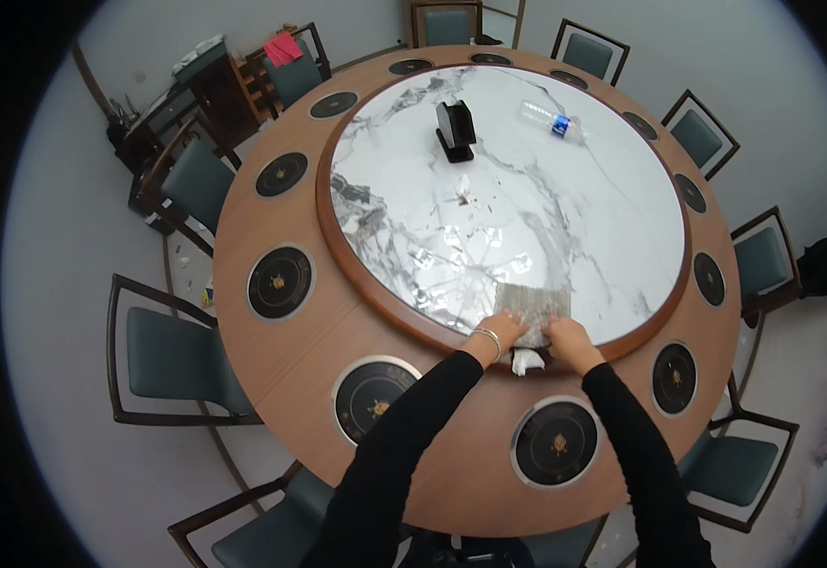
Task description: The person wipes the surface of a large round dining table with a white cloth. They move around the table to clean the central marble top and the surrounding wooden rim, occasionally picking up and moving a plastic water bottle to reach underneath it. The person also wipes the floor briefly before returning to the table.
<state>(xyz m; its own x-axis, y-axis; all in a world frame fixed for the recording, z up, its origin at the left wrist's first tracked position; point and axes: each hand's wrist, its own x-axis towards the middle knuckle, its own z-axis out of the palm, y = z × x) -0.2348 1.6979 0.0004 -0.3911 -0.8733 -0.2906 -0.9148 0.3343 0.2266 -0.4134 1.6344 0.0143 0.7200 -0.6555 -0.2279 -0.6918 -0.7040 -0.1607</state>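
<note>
A folded grey-beige cloth (535,299) lies flat on the near edge of the white marble-patterned turntable (598,213). My left hand (504,331) holds its near left side, with a bracelet at the wrist. On the near right side, my right hand (571,343) grips the same cloth. Just below the cloth, between my hands, a crumpled white tissue (527,362) sits at the turntable's wooden rim (385,305). Small scraps of debris (464,199) are scattered farther in on the marble surface.
A black stand (455,131) rises from the turntable, and a clear plastic bottle (554,122) lies on its side nearby. Round black inset plates (555,444) ring the wooden table (300,355). Chairs (172,351) surround it; a red cloth (283,49) hangs over one.
</note>
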